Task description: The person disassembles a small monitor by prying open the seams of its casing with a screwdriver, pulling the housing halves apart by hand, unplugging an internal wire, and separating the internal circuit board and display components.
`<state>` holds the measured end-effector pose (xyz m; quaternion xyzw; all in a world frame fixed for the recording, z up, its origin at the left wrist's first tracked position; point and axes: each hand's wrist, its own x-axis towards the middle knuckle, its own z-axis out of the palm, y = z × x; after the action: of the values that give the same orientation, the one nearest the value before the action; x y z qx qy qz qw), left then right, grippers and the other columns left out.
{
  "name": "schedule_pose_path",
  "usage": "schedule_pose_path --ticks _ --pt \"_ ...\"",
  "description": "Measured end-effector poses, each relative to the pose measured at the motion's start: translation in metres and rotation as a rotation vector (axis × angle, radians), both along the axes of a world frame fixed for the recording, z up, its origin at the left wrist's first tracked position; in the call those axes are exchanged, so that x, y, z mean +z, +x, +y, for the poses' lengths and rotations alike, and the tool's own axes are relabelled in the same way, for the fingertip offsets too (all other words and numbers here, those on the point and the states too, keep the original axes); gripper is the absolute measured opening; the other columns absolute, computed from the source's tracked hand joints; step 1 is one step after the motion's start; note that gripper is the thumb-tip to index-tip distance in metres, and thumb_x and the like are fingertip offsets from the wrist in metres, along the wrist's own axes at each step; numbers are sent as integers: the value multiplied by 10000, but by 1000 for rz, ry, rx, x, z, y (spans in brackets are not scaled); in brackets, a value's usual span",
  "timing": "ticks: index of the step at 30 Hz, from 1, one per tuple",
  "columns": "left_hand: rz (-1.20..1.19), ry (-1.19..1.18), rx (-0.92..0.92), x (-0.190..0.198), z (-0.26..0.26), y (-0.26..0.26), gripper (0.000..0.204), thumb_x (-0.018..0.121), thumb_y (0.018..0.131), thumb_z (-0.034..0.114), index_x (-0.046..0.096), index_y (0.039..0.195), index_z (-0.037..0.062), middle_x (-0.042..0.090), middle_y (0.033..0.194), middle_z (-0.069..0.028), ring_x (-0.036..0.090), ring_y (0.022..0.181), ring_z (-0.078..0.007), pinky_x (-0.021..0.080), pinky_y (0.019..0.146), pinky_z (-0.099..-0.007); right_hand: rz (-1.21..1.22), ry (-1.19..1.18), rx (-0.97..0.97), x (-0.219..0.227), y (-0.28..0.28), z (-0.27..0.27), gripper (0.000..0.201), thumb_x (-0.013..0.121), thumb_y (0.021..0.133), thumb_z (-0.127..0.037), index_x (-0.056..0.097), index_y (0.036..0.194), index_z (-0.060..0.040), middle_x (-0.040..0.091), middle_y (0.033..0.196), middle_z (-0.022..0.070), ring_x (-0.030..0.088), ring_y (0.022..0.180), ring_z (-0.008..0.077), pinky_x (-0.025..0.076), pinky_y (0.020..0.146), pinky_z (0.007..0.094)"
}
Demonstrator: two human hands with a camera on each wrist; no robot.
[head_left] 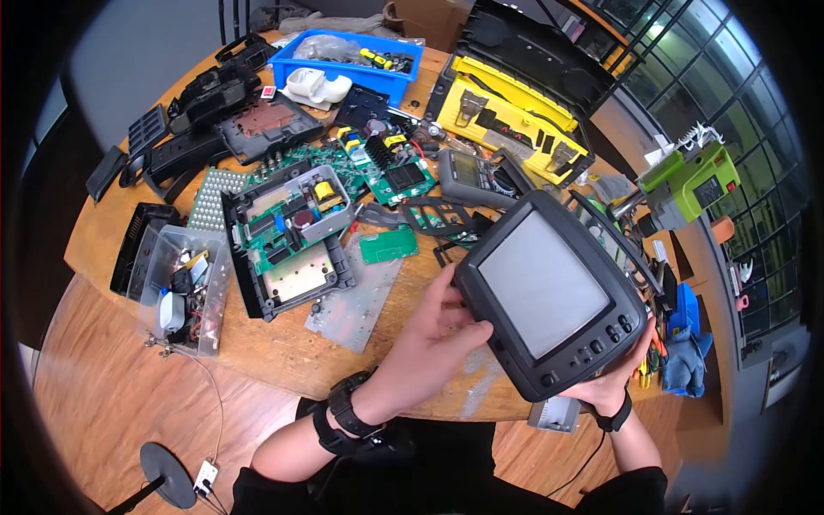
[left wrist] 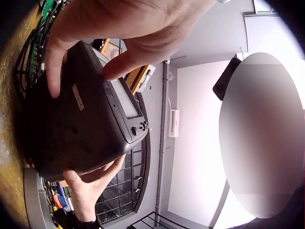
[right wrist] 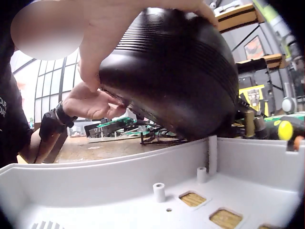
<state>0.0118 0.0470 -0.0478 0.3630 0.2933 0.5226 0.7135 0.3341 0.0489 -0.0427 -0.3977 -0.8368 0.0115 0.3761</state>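
Observation:
Both hands hold a small black monitor (head_left: 542,283) with a grey screen and a row of buttons, tilted above the table's front right. The left hand (head_left: 429,343) grips its left side, thumb at the front bezel and fingers on the casing in the left wrist view. Around the lower right corner, the right hand (head_left: 614,386) supports it from the side and below. The ribbed, rounded back of the monitor (right wrist: 167,81) shows in the right wrist view. Beneath the right hand lies a light grey plastic housing (right wrist: 119,176) with screw posts and square cutouts.
Circuit boards (head_left: 390,246), an opened device case (head_left: 292,232) and a multimeter (head_left: 481,176) crowd the wooden table. A clear parts box (head_left: 215,300) stands at the left edge. Behind are a blue bin (head_left: 343,86) and a yellow-black toolbox (head_left: 506,120); a green power tool (head_left: 699,184) is at right.

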Motion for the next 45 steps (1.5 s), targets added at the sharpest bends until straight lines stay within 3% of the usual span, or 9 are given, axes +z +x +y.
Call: schedule_pose_path --ticks 4,8,12,13,16,28,35,39,45 --pt "-140 46 54 -4 12 9 768 565 917 -14 129 1548 17 407 1436 -126 416 1342 -229 406 1055 -335 25 4 -19 -1 7 6 1668 1000 331 -495 -52 1567 -114 133 1577 249 240 1449 374 191 1178 497" --pt "-134 89 85 -7 17 25 729 509 905 -41 191 1554 54 380 1506 -86 488 1293 -202 440 1018 -318 89 -51 22 2 20 17 1670 1003 334 -484 -55 1565 -94 133 1594 203 250 1453 321 183 1187 474" --pt "-179 218 87 1 2 28 798 489 858 -116 159 1563 58 275 1568 -99 316 1434 -234 425 1047 -356 254 -237 144 -11 53 23 1663 1009 340 -451 -57 1567 -100 179 1588 177 272 1442 309 180 1189 456" --pt "-223 216 96 5 -5 30 826 489 841 -143 148 1566 58 252 1581 -105 259 1468 -242 422 1057 -372 250 -207 166 1 39 20 1413 956 547 -456 50 1570 -94 248 1562 165 311 1417 303 180 1186 453" --pt "-89 256 134 16 -20 24 869 500 813 -184 136 1566 53 208 1601 -121 241 1479 -250 411 1073 -394 252 -242 142 5 33 25 1391 948 560 -453 59 1568 -91 251 1560 165 313 1416 303 181 1185 453" --pt "283 358 288 38 -50 -3 829 607 807 -111 229 1534 17 281 1516 -179 406 1377 -272 481 1032 -366 298 -465 96 -1 19 28 1260 904 639 -430 114 1555 -78 271 1547 165 326 1405 299 185 1182 450" --pt "245 237 307 49 -76 7 874 590 740 -144 222 1523 -21 235 1550 -153 253 1472 -274 386 1090 -389 310 -576 85 -1 16 26 1183 878 685 -417 146 1548 -70 282 1540 165 333 1399 296 188 1180 448" --pt "291 363 303 45 -88 10 813 643 803 -23 252 1516 -32 252 1536 -160 419 1356 -297 349 1103 -396 305 -629 80 2 22 25 1140 863 712 -410 164 1543 -65 289 1535 165 337 1396 295 189 1179 447" --pt "328 392 292 44 -93 13 833 602 787 -86 232 1529 -5 275 1506 -140 374 1378 -246 378 1057 -344 299 -683 59 1 31 18 1075 841 751 -398 191 1537 -58 298 1529 165 343 1390 293 191 1178 445"
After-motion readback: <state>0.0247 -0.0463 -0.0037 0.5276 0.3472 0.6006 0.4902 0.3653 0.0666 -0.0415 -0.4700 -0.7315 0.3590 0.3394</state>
